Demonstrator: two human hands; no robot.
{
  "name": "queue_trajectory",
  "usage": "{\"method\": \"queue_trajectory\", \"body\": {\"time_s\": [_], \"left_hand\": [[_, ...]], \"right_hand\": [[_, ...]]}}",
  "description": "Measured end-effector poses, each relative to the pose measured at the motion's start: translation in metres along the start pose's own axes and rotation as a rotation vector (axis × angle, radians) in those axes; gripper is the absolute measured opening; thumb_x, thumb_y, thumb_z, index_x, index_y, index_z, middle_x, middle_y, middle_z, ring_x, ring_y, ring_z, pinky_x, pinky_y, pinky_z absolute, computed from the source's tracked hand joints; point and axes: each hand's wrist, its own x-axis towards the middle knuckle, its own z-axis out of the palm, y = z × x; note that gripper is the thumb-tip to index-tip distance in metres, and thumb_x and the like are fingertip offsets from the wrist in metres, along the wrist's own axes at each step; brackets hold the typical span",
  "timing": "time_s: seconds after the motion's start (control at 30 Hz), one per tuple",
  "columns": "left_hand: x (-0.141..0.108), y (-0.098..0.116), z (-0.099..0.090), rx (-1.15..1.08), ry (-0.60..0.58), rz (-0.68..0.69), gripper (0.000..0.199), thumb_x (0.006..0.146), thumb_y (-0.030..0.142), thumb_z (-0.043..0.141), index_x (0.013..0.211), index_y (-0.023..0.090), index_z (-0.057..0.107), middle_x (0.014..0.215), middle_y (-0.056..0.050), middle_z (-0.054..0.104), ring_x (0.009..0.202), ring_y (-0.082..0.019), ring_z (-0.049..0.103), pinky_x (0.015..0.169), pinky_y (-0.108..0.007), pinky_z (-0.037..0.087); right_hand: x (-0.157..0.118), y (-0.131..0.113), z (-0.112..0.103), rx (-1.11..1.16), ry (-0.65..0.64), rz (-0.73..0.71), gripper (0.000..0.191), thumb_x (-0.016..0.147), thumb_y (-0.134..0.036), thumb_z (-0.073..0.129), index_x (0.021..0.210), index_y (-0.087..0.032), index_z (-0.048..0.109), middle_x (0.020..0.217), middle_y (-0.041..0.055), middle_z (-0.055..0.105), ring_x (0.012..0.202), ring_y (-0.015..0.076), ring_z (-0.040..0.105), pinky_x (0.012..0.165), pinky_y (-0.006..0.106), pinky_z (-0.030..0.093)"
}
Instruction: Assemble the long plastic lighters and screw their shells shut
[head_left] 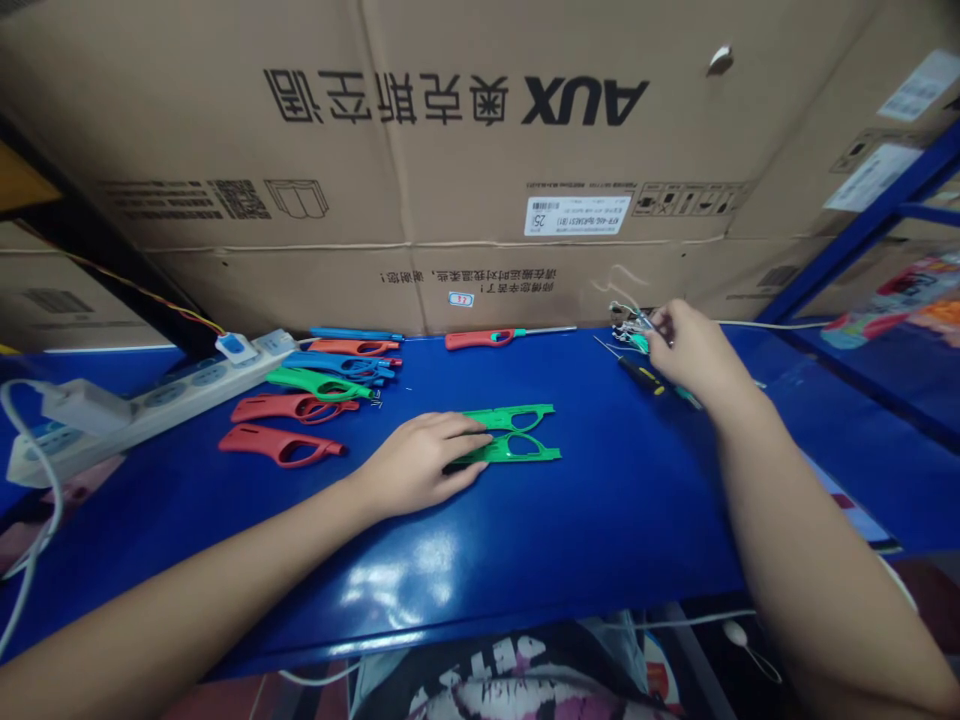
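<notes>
Two green plastic lighter shell halves, an upper one and a lower one, lie side by side on the blue table. My left hand rests over their left ends, fingers apart. At the back right, my right hand is closed over a pile of small metal and green parts; what its fingertips pinch is too small to make out. A black and yellow screwdriver lies just below. Behind the green shells is a red lighter with a metal rod.
Red shells, blue shells and a green shell lie at the left beside a white power strip. Cardboard stands along the back. Blue shelf posts and a plastic bag are at the right.
</notes>
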Motion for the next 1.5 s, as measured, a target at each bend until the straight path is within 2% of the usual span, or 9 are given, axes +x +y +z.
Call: {"method": "queue_trajectory", "body": {"time_s": [0.2,0.47,0.7,0.87,0.97,1.1,1.2,1.37,1.5], "left_hand": [[-0.004,0.003,-0.016,0.042,-0.099,-0.073,0.036,0.096,0.034,0.057,0.127,0.017,0.067,0.134,-0.013,0.067,0.123,-0.028,0.064,0.105,-0.046,0.053],[-0.002,0.018,-0.021,-0.230,0.187,-0.400,0.056,0.090,0.039,0.068,0.140,0.018,0.053,0.135,-0.012,0.065,0.124,-0.028,0.062,0.107,-0.049,0.050],[-0.003,0.016,0.002,-0.531,0.271,-0.471,0.049,0.088,0.022,0.068,0.132,0.023,0.046,0.097,-0.001,0.072,0.098,-0.018,0.071,0.094,-0.036,0.056],[-0.007,0.015,0.005,-0.600,0.340,-0.474,0.053,0.088,0.020,0.066,0.135,0.023,0.043,0.092,0.000,0.068,0.085,-0.015,0.068,0.085,-0.030,0.056],[-0.009,0.014,0.003,-0.550,0.354,-0.436,0.046,0.089,0.021,0.066,0.132,0.022,0.050,0.091,-0.001,0.068,0.084,-0.014,0.067,0.081,-0.028,0.056],[-0.008,0.016,-0.001,-0.414,0.311,-0.345,0.015,0.093,0.024,0.065,0.106,0.021,0.071,0.096,-0.003,0.074,0.084,-0.015,0.069,0.077,-0.027,0.055],[-0.007,0.017,-0.002,-0.393,0.286,-0.297,0.015,0.095,0.026,0.065,0.106,0.020,0.074,0.097,-0.004,0.075,0.085,-0.016,0.070,0.077,-0.027,0.055],[-0.003,0.010,0.005,-0.309,0.258,-0.223,0.018,0.097,0.027,0.062,0.108,0.020,0.074,0.095,-0.006,0.071,0.088,-0.018,0.067,0.081,-0.031,0.055],[-0.001,0.002,0.009,-0.202,0.218,-0.167,0.020,0.099,0.026,0.058,0.111,0.020,0.073,0.099,-0.008,0.070,0.090,-0.020,0.063,0.083,-0.036,0.054]], "right_hand": [[-0.024,-0.042,0.003,0.297,0.021,-0.429,0.008,0.091,-0.028,0.053,0.094,-0.021,0.051,0.087,0.0071,0.061,0.078,0.0219,0.058,0.073,0.033,0.044],[-0.070,-0.090,0.014,0.466,-0.188,-0.765,0.006,0.098,-0.021,0.048,0.103,-0.021,0.051,0.100,0.0075,0.059,0.086,0.0188,0.057,0.076,0.030,0.047],[-0.078,-0.095,0.017,0.374,-0.253,-0.777,0.012,0.100,-0.026,0.046,0.108,-0.022,0.054,0.105,0.0081,0.063,0.090,0.0204,0.061,0.075,0.031,0.048],[-0.073,-0.091,0.016,0.209,-0.322,-0.786,0.021,0.102,-0.030,0.042,0.111,-0.021,0.058,0.106,0.0086,0.066,0.088,0.0215,0.063,0.070,0.032,0.045],[-0.068,-0.086,0.013,0.176,-0.467,-0.809,0.026,0.104,-0.032,0.039,0.109,-0.020,0.062,0.102,0.0075,0.068,0.086,0.0209,0.063,0.070,0.032,0.044],[-0.063,-0.080,0.007,0.225,-0.618,-0.796,0.027,0.103,-0.034,0.042,0.106,-0.022,0.065,0.102,0.0058,0.070,0.087,0.0204,0.064,0.073,0.031,0.044],[-0.061,-0.077,0.002,0.272,-0.708,-0.791,0.024,0.102,-0.032,0.045,0.107,-0.025,0.067,0.099,0.0039,0.072,0.086,0.0198,0.064,0.072,0.030,0.044],[-0.059,-0.074,-0.001,0.325,-0.816,-0.683,0.017,0.095,-0.032,0.055,0.107,-0.023,0.063,0.073,-0.0015,0.065,0.057,0.0137,0.053,0.053,0.025,0.037],[-0.057,-0.072,0.004,0.338,-0.809,-0.714,0.010,0.092,-0.026,0.058,0.097,-0.021,0.065,0.083,0.0013,0.067,0.065,0.0141,0.056,0.056,0.025,0.039]]}}
